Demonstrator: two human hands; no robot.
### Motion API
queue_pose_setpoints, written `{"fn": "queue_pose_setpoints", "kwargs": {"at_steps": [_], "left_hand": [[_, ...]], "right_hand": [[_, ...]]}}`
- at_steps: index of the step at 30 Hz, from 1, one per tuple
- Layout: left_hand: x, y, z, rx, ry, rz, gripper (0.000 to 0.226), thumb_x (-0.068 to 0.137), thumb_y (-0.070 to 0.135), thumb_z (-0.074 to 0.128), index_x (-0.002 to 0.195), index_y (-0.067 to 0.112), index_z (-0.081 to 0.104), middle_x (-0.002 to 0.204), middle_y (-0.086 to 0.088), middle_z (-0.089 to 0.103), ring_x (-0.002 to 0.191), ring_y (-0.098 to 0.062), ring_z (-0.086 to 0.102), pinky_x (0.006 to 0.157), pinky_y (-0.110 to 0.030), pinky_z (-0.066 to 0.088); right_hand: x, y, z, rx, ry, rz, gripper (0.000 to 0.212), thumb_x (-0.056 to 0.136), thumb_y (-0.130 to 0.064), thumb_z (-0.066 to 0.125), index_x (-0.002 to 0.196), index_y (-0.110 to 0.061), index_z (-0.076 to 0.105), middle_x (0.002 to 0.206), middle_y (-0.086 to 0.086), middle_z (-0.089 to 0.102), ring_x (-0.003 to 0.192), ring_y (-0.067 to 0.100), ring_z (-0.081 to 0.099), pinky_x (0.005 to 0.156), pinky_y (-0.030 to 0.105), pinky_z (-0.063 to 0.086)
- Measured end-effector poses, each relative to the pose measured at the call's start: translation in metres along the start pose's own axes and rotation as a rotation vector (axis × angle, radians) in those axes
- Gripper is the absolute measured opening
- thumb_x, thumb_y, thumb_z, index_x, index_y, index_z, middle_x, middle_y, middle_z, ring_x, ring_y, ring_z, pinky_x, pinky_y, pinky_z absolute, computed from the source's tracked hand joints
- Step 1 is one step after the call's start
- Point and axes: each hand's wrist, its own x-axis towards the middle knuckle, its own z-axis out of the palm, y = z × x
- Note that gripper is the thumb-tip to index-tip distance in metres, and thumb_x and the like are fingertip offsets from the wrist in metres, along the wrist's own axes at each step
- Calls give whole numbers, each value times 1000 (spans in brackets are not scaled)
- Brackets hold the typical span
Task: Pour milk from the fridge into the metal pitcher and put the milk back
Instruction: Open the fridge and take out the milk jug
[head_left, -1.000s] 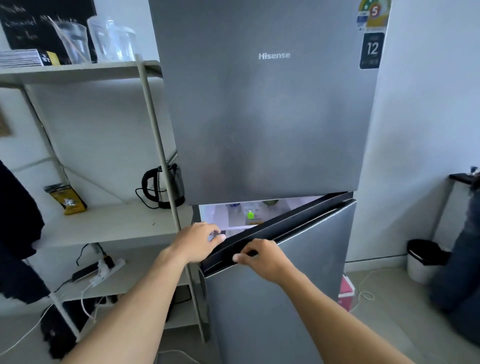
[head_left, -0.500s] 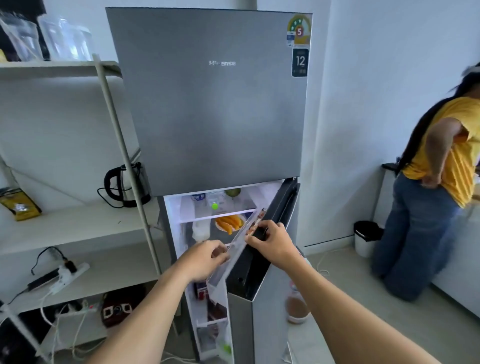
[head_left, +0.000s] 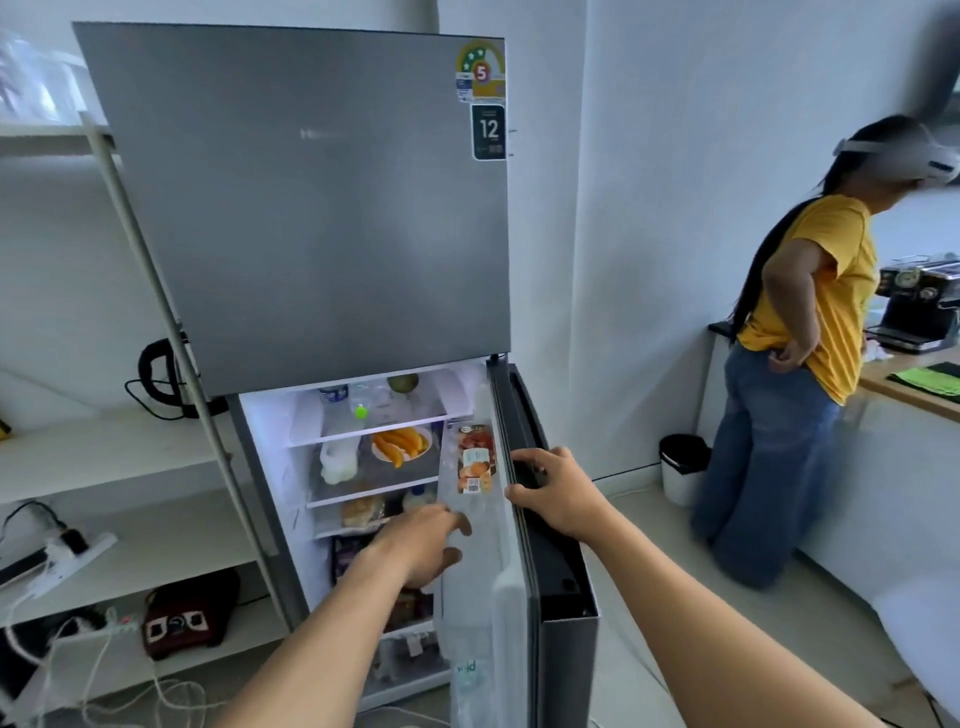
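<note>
The grey fridge (head_left: 311, 208) stands in front of me with its lower door (head_left: 550, 582) swung wide open to the right. My right hand (head_left: 550, 483) grips the top edge of that door. My left hand (head_left: 423, 543) is stretched out with fingers apart in front of the door's inner shelf, holding nothing. Lit shelves hold a white jug-like bottle (head_left: 338, 460), a plate of orange fruit (head_left: 401, 444), a small bottle with a green cap (head_left: 358, 402) and packets. A carton with an orange label (head_left: 475, 460) sits in the door rack. I cannot tell which item is the milk. No metal pitcher is in view.
A white shelf unit (head_left: 130, 447) stands left of the fridge with a black kettle (head_left: 161, 379), power strips and cables. A person in a yellow shirt (head_left: 810, 332) stands at a counter on the right near a coffee machine (head_left: 919, 301). A small bin (head_left: 683, 467) sits by the wall.
The lower fridge door has swung from barely ajar to wide open. My right hand stayed on its top edge; my left hand left the edge and moved down toward the inner shelves.
</note>
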Motion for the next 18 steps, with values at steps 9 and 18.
{"fn": "queue_pose_setpoints", "kwargs": {"at_steps": [9, 18], "left_hand": [[22, 100, 36, 127, -105, 30, 35, 95, 34, 46, 109, 12, 69, 119, -10, 63, 111, -29, 56, 90, -39, 50], [30, 170, 56, 75, 48, -10, 36, 101, 27, 33, 110, 6, 60, 117, -13, 57, 116, -30, 49, 90, -40, 43]], "right_hand": [[-16, 54, -76, -469, 73, -106, 45, 99, -31, 40, 143, -24, 42, 150, -3, 38, 129, 23, 46, 100, 41, 44], [-36, 96, -119, -881, -66, -178, 82, 95, -60, 31, 153, -14, -5, 162, -1, -6, 148, 12, -5, 120, 32, 8]]}}
